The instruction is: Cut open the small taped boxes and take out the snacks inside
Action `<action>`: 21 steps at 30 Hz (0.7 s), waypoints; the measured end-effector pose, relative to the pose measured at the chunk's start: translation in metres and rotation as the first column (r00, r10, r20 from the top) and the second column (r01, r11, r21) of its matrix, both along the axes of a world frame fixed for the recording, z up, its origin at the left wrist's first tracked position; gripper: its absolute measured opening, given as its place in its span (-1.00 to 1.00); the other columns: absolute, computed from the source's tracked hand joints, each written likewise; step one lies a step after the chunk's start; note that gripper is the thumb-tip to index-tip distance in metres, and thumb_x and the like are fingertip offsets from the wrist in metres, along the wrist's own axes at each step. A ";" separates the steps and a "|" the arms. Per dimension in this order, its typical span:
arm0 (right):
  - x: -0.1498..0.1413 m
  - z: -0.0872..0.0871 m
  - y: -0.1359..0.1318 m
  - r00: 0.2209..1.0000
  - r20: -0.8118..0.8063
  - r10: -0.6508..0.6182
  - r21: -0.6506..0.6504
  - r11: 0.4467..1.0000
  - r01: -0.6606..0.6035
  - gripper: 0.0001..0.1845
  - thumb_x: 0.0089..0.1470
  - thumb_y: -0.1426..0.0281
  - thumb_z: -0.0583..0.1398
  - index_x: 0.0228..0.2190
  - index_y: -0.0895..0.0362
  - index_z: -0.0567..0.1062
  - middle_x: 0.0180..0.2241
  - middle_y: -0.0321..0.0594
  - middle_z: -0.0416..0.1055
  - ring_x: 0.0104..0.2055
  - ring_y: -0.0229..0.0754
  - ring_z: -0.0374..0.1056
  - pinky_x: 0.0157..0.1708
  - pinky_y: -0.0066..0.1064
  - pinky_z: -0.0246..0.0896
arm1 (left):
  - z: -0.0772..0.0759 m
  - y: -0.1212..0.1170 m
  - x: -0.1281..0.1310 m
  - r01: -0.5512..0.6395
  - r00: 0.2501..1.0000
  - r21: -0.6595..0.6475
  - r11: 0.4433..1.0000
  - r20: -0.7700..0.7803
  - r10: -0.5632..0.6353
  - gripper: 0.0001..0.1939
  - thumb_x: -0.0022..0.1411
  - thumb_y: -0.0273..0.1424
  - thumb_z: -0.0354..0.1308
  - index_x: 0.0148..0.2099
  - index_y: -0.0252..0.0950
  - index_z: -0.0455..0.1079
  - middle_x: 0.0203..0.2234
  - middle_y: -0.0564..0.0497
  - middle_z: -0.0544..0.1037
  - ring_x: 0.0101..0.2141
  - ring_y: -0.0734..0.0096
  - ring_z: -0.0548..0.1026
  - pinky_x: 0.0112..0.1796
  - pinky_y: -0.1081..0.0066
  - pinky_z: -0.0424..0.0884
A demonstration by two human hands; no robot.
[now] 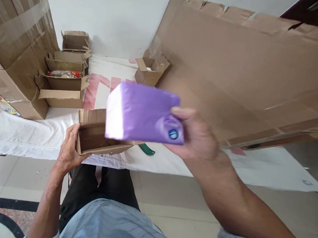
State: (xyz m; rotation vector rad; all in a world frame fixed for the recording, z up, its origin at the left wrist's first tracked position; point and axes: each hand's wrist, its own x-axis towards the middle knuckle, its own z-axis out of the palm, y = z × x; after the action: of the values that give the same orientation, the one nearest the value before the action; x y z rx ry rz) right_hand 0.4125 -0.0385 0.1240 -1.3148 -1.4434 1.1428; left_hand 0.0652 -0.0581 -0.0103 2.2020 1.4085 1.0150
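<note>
My right hand (pixel 196 134) grips a purple soft packet, apparently a pack of tissues (pixel 145 111), by its right end. The packet has a white end and a round blue mark, and it is slightly blurred. It is held over the right part of an open cardboard box (pixel 94 135) and hides that part. My left hand (pixel 69 148) is wrapped round the left end of this box, thumb beneath and fingers along the side. The visible inside of the box is bare. A green curved object (pixel 147 149) lies by the box's right end, partly covered.
Several small open cartons (pixel 62 98) stand at the back left, one with red and clear wrapped items. Another small carton (pixel 152 71) is at the back. A large cardboard sheet (pixel 234 71) leans on the right. Stacked boxes (pixel 24 77) rise at the left. White cloth (pixel 54 130) covers the table.
</note>
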 end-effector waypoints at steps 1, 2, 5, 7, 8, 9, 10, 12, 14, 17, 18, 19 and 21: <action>0.006 0.003 0.001 0.997 -0.068 -0.031 0.021 0.999 0.033 -0.52 0.38 -0.09 0.07 -0.15 -0.09 0.65 -0.05 -0.09 0.69 0.11 0.15 0.62 -0.11 -0.04 0.64 | -0.003 -0.001 -0.003 0.007 1.000 -0.004 1.000 0.010 -0.007 0.26 0.18 -0.12 0.61 0.70 -0.10 -0.04 0.50 -0.29 0.26 0.50 -0.36 0.25 0.47 -0.29 0.30; 0.011 0.004 0.003 0.987 -0.150 -0.052 0.021 0.998 0.056 -0.54 0.39 -0.06 0.07 -0.13 -0.11 0.65 0.02 -0.09 0.68 0.19 0.16 0.58 -0.07 -0.02 0.62 | -0.007 -0.003 -0.005 0.015 1.000 -0.007 1.000 0.027 -0.015 0.27 0.17 -0.10 0.62 0.70 -0.10 -0.04 0.50 -0.29 0.26 0.50 -0.36 0.25 0.47 -0.30 0.29; 0.021 -0.001 0.010 0.973 -0.216 -0.080 -0.007 0.997 0.080 -0.52 0.40 -0.06 0.03 -0.07 -0.14 0.64 0.10 -0.10 0.65 0.28 0.19 0.51 -0.06 0.01 0.59 | -0.017 -0.008 -0.011 0.032 0.995 -0.016 0.999 0.097 -0.030 0.29 0.16 0.00 0.62 0.69 -0.10 -0.03 0.50 -0.29 0.27 0.50 -0.36 0.26 0.47 -0.29 0.28; 0.022 -0.010 0.013 0.982 -0.178 -0.057 -0.017 0.998 0.055 -0.48 0.40 -0.10 0.00 -0.06 -0.13 0.62 0.08 -0.10 0.65 0.23 0.19 0.55 -0.05 0.03 0.58 | -0.023 -0.010 -0.012 0.023 0.992 -0.047 0.999 0.127 -0.017 0.30 0.15 0.06 0.62 0.70 -0.10 -0.02 0.50 -0.29 0.27 0.51 -0.38 0.25 0.48 -0.29 0.26; 0.021 -0.016 0.014 0.982 -0.184 -0.043 -0.010 0.999 0.042 -0.49 0.40 -0.11 0.02 -0.06 -0.12 0.61 0.05 -0.11 0.66 0.21 0.18 0.57 -0.04 0.04 0.59 | -0.024 -0.010 -0.013 0.017 0.991 -0.068 0.998 0.135 -0.008 0.32 0.13 0.08 0.62 0.70 -0.11 -0.02 0.51 -0.30 0.27 0.52 -0.38 0.24 0.49 -0.29 0.25; 0.019 -0.022 0.015 0.974 -0.226 -0.034 0.004 0.999 0.036 -0.52 0.38 -0.12 0.07 -0.07 -0.12 0.61 0.02 -0.13 0.67 0.18 0.17 0.58 -0.03 0.03 0.59 | -0.026 -0.010 -0.013 0.013 0.991 -0.090 0.996 0.136 -0.001 0.33 0.12 0.11 0.62 0.70 -0.11 -0.02 0.51 -0.30 0.26 0.52 -0.39 0.24 0.49 -0.30 0.24; 0.016 -0.028 0.015 0.951 -0.306 -0.034 0.012 0.999 0.040 -0.57 0.35 -0.12 0.15 -0.08 -0.12 0.61 -0.02 -0.16 0.69 0.15 0.15 0.60 -0.02 0.01 0.60 | -0.026 -0.010 -0.013 0.013 0.991 -0.110 0.994 0.132 0.002 0.34 0.12 0.13 0.61 0.70 -0.12 -0.02 0.51 -0.31 0.26 0.52 -0.39 0.24 0.50 -0.30 0.23; 0.007 -0.039 0.015 0.848 -0.528 -0.051 -0.017 0.999 0.050 -0.66 0.23 -0.05 0.34 -0.13 -0.11 0.63 -0.09 -0.26 0.71 0.10 0.10 0.63 0.00 -0.04 0.63 | -0.024 -0.007 -0.015 0.021 0.994 -0.141 0.990 0.106 -0.006 0.33 0.15 0.15 0.59 0.71 -0.13 -0.02 0.53 -0.32 0.25 0.53 -0.37 0.25 0.51 -0.28 0.22; -0.003 -0.047 0.015 0.710 -0.700 -0.077 -0.088 0.996 0.021 -0.70 0.14 0.03 0.45 -0.17 -0.12 0.64 -0.15 -0.34 0.73 0.04 0.05 0.65 0.00 -0.09 0.65 | -0.020 -0.004 -0.019 0.031 0.998 -0.163 0.986 0.065 -0.021 0.31 0.17 0.17 0.56 0.72 -0.11 -0.01 0.56 -0.32 0.20 0.55 -0.36 0.22 0.51 -0.26 0.22; -0.017 -0.053 0.018 0.630 -0.772 -0.082 -0.147 0.988 -0.052 -0.68 0.11 0.06 0.50 -0.16 -0.11 0.67 -0.19 -0.36 0.74 -0.04 0.03 0.68 -0.03 -0.09 0.66 | -0.009 0.000 -0.028 0.008 1.000 -0.180 0.984 -0.015 -0.011 0.28 0.13 0.26 0.54 0.69 -0.06 0.10 0.63 -0.32 0.11 0.57 -0.44 0.17 0.48 -0.32 0.26; -0.021 -0.054 0.019 0.631 -0.772 -0.080 -0.154 0.986 -0.063 -0.66 0.10 0.05 0.51 -0.16 -0.10 0.67 -0.20 -0.36 0.74 -0.06 0.03 0.68 -0.04 -0.09 0.67 | -0.004 0.001 -0.032 -0.012 0.999 -0.172 0.985 -0.041 0.005 0.23 0.14 0.29 0.52 0.67 -0.05 0.18 0.64 -0.32 0.12 0.57 -0.46 0.17 0.46 -0.37 0.27; -0.024 -0.055 0.020 0.637 -0.767 -0.080 -0.159 0.985 -0.067 -0.65 0.07 0.06 0.53 -0.17 -0.08 0.67 -0.22 -0.35 0.74 -0.09 0.04 0.68 -0.04 -0.08 0.66 | 0.002 0.002 -0.035 -0.036 0.998 -0.155 0.987 -0.060 0.026 0.16 0.16 0.30 0.50 0.63 -0.05 0.26 0.63 -0.31 0.17 0.57 -0.48 0.18 0.45 -0.41 0.25; -0.031 -0.055 0.023 0.655 -0.752 -0.076 -0.156 0.986 -0.065 -0.62 0.03 0.05 0.55 -0.20 -0.05 0.67 -0.23 -0.33 0.73 -0.12 0.02 0.66 -0.05 -0.10 0.64 | 0.017 0.002 -0.037 -0.085 0.995 -0.087 0.993 -0.065 0.079 -0.01 0.23 0.30 0.44 0.53 -0.06 0.42 0.55 -0.29 0.35 0.55 -0.49 0.22 0.45 -0.49 0.19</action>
State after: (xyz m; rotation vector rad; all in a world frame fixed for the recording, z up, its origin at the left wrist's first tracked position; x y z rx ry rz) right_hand 0.3816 -0.0157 0.0686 -0.7574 -0.7143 1.5884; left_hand 0.0279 -0.0560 0.0062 2.1435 1.5522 0.8988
